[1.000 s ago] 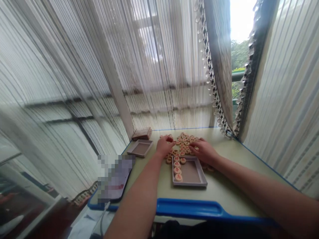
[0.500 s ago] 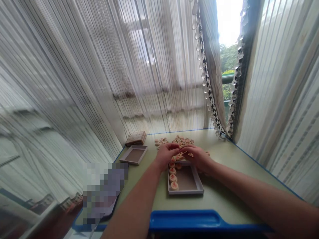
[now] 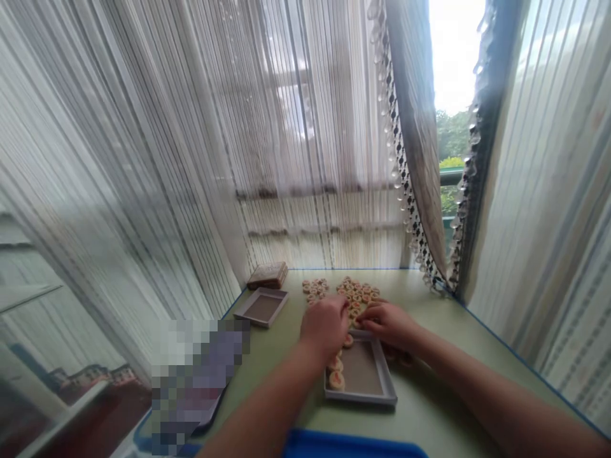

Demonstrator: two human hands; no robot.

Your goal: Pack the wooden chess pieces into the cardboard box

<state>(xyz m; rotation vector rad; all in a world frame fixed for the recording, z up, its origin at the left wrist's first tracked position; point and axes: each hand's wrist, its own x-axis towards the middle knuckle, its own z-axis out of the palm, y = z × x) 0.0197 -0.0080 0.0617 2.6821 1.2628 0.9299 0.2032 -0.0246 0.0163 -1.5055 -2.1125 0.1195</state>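
Observation:
Several round wooden game pieces (image 3: 356, 292) with red marks lie in a loose heap at the far side of a pale green table (image 3: 429, 401). A shallow grey tray (image 3: 377, 391) sits nearer me, with a column of pieces along its left side. My left hand (image 3: 325, 326) hovers curled over the tray's far left corner, and what its fingers hold is hidden. My right hand (image 3: 389, 323) rests at the tray's far edge, fingers bent among the pieces. Whether it grips one I cannot make out.
A second grey tray (image 3: 261, 307) and a small brown box (image 3: 268, 275) stand at the table's far left. A blurred-out phone (image 3: 198, 372) lies at the near left. Striped sheer curtains (image 3: 191, 159) close in the table on three sides. A blue edge (image 3: 353, 444) runs along the front.
My left hand has drawn back from the heap toward the tray's left column. My right hand stayed at the tray's far edge. My head tilted, shifting the view.

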